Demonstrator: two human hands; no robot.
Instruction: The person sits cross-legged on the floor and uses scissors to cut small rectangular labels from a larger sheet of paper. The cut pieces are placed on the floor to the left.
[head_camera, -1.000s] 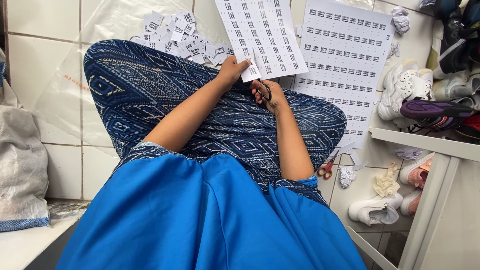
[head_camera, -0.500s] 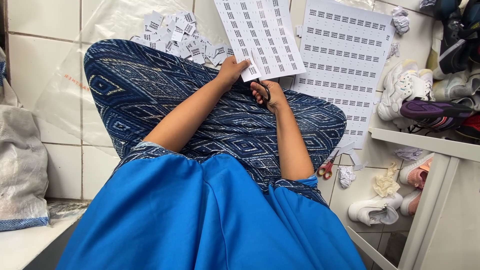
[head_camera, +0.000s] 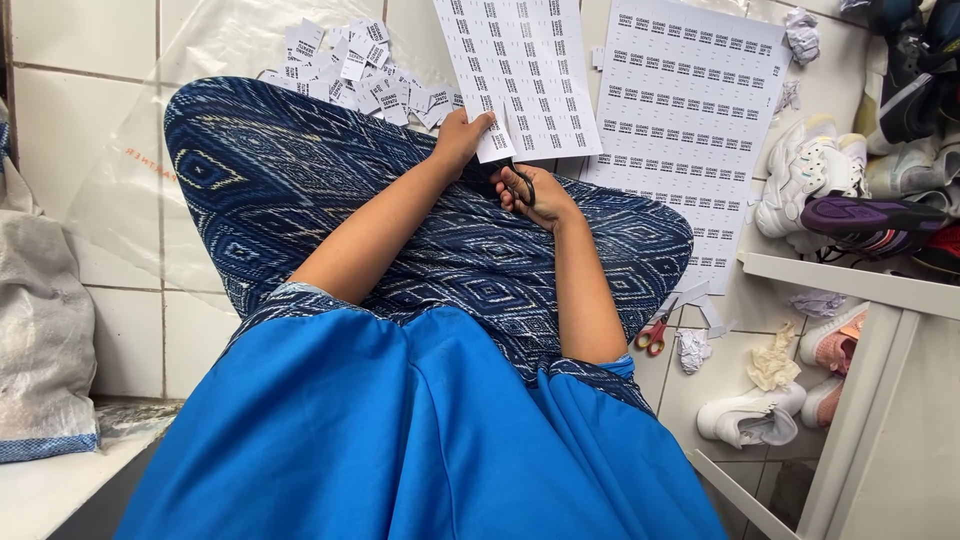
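Label sheet (head_camera: 520, 70) being held over lap, lower edge being pinched by left hand (head_camera: 462, 135), fingers curled shut on paper. Scissors (head_camera: 522, 183) being gripped by right hand (head_camera: 535, 195), fingers closed through dark handles; blades being hidden at sheet's lower edge, so blade opening cannot be told. Second sheet (head_camera: 690, 130) lying flat on tiled floor just beside. Pile of cut labels (head_camera: 350, 75) lying past left knee. Red scissors (head_camera: 655, 330) lying near right knee. Shoes (head_camera: 810, 180) being kept on shelf (head_camera: 850, 280).
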